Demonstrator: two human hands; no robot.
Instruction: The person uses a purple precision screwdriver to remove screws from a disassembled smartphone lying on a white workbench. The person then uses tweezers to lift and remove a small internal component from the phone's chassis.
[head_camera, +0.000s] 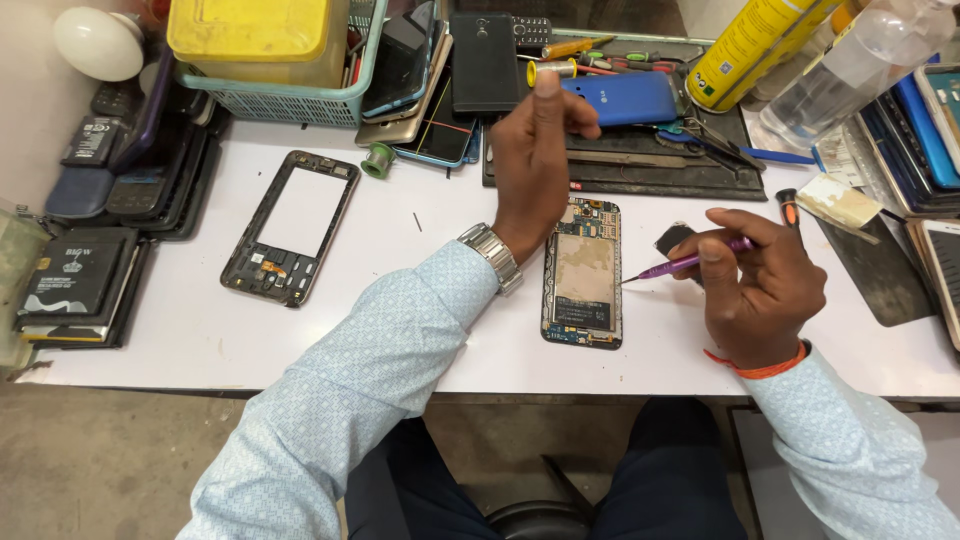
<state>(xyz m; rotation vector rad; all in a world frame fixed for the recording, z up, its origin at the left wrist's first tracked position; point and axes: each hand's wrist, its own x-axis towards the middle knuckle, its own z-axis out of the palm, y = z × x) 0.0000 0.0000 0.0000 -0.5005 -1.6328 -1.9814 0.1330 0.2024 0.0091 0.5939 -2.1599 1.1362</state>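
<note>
We see the opened phone (583, 273) lying flat on the white desk (180, 320), circuit side up. Just right of it, our right hand (755, 285) has its fingers pinching a purple screwdriver (690, 263), tip touching the phone's right edge. Just above the phone our left hand (535, 160) is lifted, fingers curled loosely, thumb up. Well left of the phone lies a black frame (290, 228).

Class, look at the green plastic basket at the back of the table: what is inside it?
Inside the green basket sits a yellow box, filling most of it. Whatever lies under or behind that box is covered and cannot be seen.
</note>
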